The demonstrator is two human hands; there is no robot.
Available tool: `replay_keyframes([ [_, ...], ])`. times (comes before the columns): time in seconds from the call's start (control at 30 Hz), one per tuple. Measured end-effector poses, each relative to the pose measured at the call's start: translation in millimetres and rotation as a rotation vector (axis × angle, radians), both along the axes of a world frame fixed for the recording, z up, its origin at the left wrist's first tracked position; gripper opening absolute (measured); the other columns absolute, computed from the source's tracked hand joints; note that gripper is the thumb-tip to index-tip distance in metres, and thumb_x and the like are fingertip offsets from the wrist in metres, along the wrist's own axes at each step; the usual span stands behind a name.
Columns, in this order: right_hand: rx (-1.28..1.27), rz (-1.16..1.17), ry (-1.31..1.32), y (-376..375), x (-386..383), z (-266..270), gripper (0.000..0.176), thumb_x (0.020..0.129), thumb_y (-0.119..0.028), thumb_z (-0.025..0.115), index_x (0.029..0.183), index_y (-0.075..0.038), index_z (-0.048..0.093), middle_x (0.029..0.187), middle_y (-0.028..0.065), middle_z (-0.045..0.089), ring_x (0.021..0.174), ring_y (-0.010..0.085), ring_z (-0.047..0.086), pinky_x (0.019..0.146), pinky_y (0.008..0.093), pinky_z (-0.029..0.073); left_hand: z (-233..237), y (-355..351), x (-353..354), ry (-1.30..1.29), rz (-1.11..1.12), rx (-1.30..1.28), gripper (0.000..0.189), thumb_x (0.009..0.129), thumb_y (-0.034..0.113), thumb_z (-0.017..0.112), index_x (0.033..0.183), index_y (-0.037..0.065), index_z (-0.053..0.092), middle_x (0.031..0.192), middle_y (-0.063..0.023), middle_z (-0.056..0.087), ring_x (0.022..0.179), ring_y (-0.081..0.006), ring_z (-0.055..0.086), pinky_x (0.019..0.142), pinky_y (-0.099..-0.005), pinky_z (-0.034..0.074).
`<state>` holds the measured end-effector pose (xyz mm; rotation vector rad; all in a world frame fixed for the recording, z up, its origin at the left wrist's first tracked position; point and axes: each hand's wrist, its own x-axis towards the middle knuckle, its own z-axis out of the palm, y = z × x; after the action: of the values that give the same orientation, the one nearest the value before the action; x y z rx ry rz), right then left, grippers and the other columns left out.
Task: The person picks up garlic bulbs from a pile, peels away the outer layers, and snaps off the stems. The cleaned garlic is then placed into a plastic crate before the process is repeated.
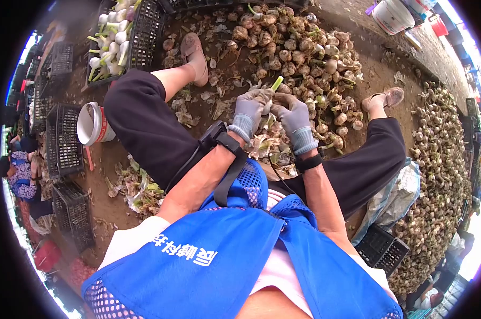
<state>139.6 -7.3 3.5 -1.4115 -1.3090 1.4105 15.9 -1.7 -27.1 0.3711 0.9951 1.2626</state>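
Both of my hands wear grey gloves with dirty fingertips and meet in front of my lap. My left hand (252, 110) is closed around a garlic bulb whose cut green stem (276, 83) sticks up past the fingers; most of the bulb is hidden. Close against it, my right hand (292, 112) has its fingers bent together at the bulb, perhaps pinching its skin, though I cannot make out what is between them. Just beyond the hands lies a heap of unpeeled garlic (304, 53). Loose peeled skins (269, 141) are gathered below them, between my legs.
A black crate (145, 40) at upper left holds cleaned garlic bulbs (113, 45). On the left stand a white bucket (94, 125) and more black crates (65, 141). A larger garlic pile (440, 159) spreads at right, beside a plastic sack (394, 194). Other people (22, 167) sit far left.
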Motion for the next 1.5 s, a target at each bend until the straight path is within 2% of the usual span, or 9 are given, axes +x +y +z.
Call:
replay_keyframes([
  [0.13,0.04,-0.014,-0.021,1,6,-5,0.024,0.081,-0.008,0.057,0.103,0.003,0.058,0.089,0.0079,0.063,0.075,0.0098,0.058,0.065,0.0217,0.048,5,0,2,0.168,-0.067,0.057,0.015,0.084,0.003,0.054,0.095,-0.005,0.06,0.08,-0.0051,0.061,0.063,-0.0091,0.054,0.056,-0.0192,0.046],
  [0.23,-0.348,-0.116,0.497,-2,12,4,0.022,0.084,-0.012,0.057,0.102,0.0,0.058,0.083,0.0043,0.062,0.064,0.0084,0.057,0.055,0.0212,0.049,1,0,1,0.027,-0.038,0.011,0.015,0.084,0.001,0.052,0.095,-0.004,0.06,0.081,-0.0065,0.061,0.065,-0.0104,0.056,0.056,-0.0215,0.048],
  [0.63,-0.389,-0.105,0.595,-1,9,5,0.025,0.085,-0.01,0.054,0.106,0.002,0.056,0.089,0.0087,0.063,0.071,0.0161,0.062,0.062,0.0266,0.052,3,0,2,-0.125,0.036,-0.136,0.014,0.085,0.001,0.047,0.093,0.0,0.058,0.079,-0.0085,0.059,0.063,-0.0171,0.059,0.055,-0.0291,0.052],
  [0.83,0.117,-0.061,-0.108,7,2,-26,0.029,0.078,0.003,0.049,0.107,0.004,0.055,0.093,0.0098,0.062,0.084,0.014,0.059,0.073,0.0229,0.046,3,-1,9,0.635,-0.173,0.151,0.024,0.085,0.02,0.059,0.096,0.001,0.052,0.077,-0.0004,0.056,0.064,-0.0061,0.048,0.055,-0.0205,0.041],
  [1.03,0.38,-0.084,-0.558,1,-5,-5,0.034,0.072,-0.001,0.052,0.106,0.003,0.055,0.091,0.0169,0.062,0.081,0.0169,0.06,0.075,0.0267,0.046,-35,5,16,0.692,-0.082,0.238,0.013,0.086,0.014,0.057,0.09,0.003,0.051,0.083,-0.0012,0.055,0.07,-0.0054,0.047,0.06,-0.0198,0.041],
  [1.13,0.144,0.042,-0.555,4,-1,14,0.037,0.071,-0.001,0.052,0.108,0.002,0.053,0.089,0.0186,0.061,0.077,0.018,0.06,0.072,0.0271,0.046,-26,1,12,0.739,-0.151,0.301,0.009,0.086,0.01,0.056,0.09,0.003,0.051,0.081,-0.0012,0.055,0.072,-0.005,0.048,0.061,-0.0185,0.041],
  [1.27,0.167,-0.003,-0.21,6,5,-11,0.042,0.07,0.006,0.048,0.112,0.006,0.051,0.088,0.0051,0.061,0.076,0.0097,0.056,0.069,0.0218,0.045,10,-9,11,0.336,-0.192,0.219,0.007,0.084,0.008,0.057,0.082,0.003,0.052,0.07,0.0007,0.049,0.061,-0.0053,0.045,0.052,-0.0202,0.038],
  [1.4,-0.045,-0.109,0.102,6,18,-31,0.039,0.067,0.007,0.047,0.105,0.005,0.056,0.083,0.0046,0.062,0.069,0.0109,0.056,0.062,0.0231,0.046,29,-11,-5,-0.044,-0.21,0.164,0.011,0.089,0.008,0.047,0.088,0.002,0.056,0.085,-0.0072,0.06,0.065,-0.0074,0.054,0.055,-0.019,0.046],
  [1.5,0.152,0.158,-0.513,-1,16,-65,0.034,0.065,0.001,0.05,0.095,-0.007,0.065,0.077,0.0104,0.065,0.067,0.0168,0.06,0.062,0.0279,0.047,23,-5,-10,-0.339,-0.127,0.16,0.022,0.09,0.014,0.044,0.098,-0.003,0.055,0.096,-0.0137,0.06,0.084,-0.0185,0.059,0.074,-0.0303,0.049],
])
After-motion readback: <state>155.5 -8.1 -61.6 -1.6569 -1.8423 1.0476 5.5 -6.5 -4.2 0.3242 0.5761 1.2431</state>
